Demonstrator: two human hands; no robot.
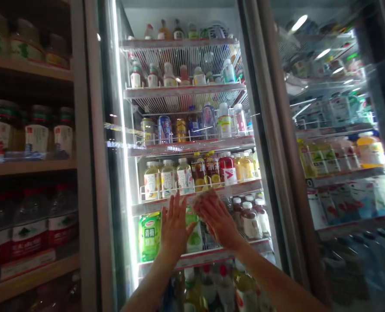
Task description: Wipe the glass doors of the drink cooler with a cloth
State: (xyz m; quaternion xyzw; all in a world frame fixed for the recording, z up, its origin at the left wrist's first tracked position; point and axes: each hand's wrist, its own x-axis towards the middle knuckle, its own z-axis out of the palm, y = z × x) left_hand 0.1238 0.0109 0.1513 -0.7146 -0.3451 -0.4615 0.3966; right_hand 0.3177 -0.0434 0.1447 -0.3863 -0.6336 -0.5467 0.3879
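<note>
My left hand (174, 225) is open, fingers spread and pointing up, flat against the glass door (124, 130) of a lit drinks fridge. Just to its right, my right hand (216, 219) lies with its fingers over a pale crumpled cloth (204, 198), pressing it on the glass; this hand is smeared by motion. Both hands are level with the shelf of yellow and red juice bottles (186, 175). A green bottle (149, 236) stands behind the glass to the left of my left hand.
Inside the fridge, wire shelves hold cans (164, 129) and several rows of bottles. On the left, wooden shelves (30, 167) carry jars and large water bottles (30, 225). To the right is a second glass-door fridge (341, 173) with reflections.
</note>
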